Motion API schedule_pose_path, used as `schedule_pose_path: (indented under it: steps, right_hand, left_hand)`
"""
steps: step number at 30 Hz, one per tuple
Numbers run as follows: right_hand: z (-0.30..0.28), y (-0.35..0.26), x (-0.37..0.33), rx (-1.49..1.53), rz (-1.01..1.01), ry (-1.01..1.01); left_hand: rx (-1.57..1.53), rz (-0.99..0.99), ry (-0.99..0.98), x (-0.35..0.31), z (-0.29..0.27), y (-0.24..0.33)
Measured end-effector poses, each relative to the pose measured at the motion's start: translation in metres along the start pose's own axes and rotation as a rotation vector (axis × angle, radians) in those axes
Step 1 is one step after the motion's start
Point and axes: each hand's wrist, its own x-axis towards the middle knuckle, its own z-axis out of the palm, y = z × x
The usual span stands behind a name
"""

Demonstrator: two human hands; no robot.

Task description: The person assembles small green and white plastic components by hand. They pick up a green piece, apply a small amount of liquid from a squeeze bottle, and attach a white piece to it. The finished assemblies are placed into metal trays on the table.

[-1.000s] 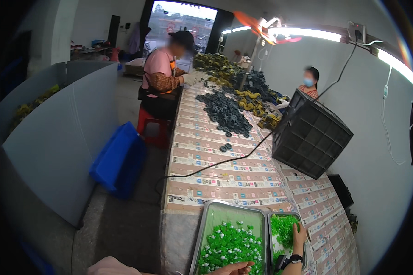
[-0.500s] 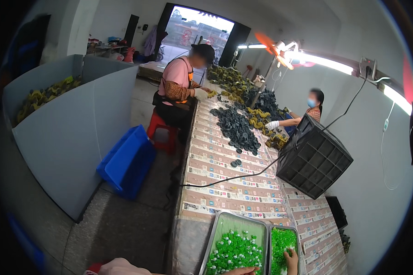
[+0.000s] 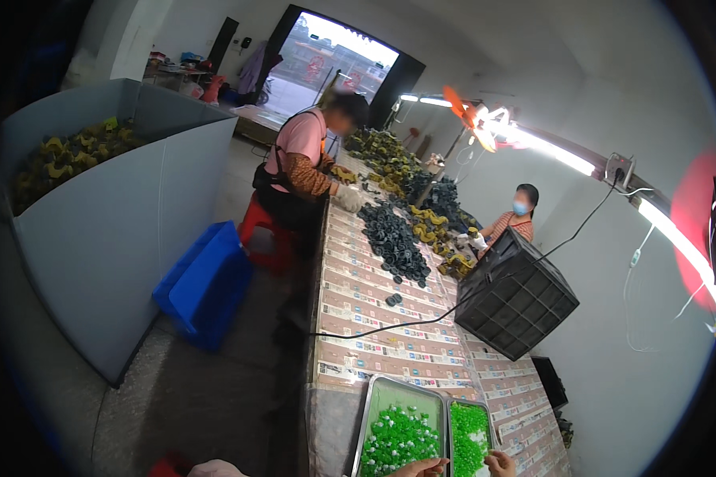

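Two metal trays lie side by side at the near end of the long table. Small green pieces with white bits (image 3: 402,437) fill much of the larger tray (image 3: 366,413). The narrower tray (image 3: 492,425) holds bright green pieces (image 3: 467,421) with a whitish patch among them. My left hand (image 3: 422,467) is over the near part of the larger tray, its fingers pressed together and pointing right. At the narrower tray's right side, my right hand (image 3: 500,463) has its fingertips pinched. Anything between the fingers of either hand is too small to make out.
Dark rings (image 3: 394,238) lie heaped along the table (image 3: 358,318), beside yellow-and-black curved parts (image 3: 433,226). A black crate (image 3: 517,298) and a cable sit at the right. Two people work farther along. A blue bin (image 3: 203,286) and large grey container (image 3: 127,230) stand left.
The view has shifted, moving the scene slightly left. My right hand has come out of the green pieces to the narrow tray's right edge. The far-right person's hands have changed position.
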Motion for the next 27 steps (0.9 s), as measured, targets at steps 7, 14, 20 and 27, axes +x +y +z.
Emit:
schedule_pose_path:
  steps: [7,14,20,27]
  right_hand:
    - [0.020,-0.067,-0.107,-0.026,0.043,-0.040]
    - [0.071,-0.114,-0.191,0.006,0.104,-0.134]
    - [0.096,-0.122,-0.257,0.114,0.088,-0.140]
    - [0.098,-0.087,-0.289,0.013,0.023,-0.274]
  left_hand:
    - [0.305,0.220,-0.339,-0.062,0.063,0.017]
    - [0.728,0.756,-0.982,-0.229,0.162,0.064]
    - [0.538,1.186,-1.499,-0.357,0.229,0.034]
    - [0.372,1.218,-1.380,-0.390,0.238,-0.026]
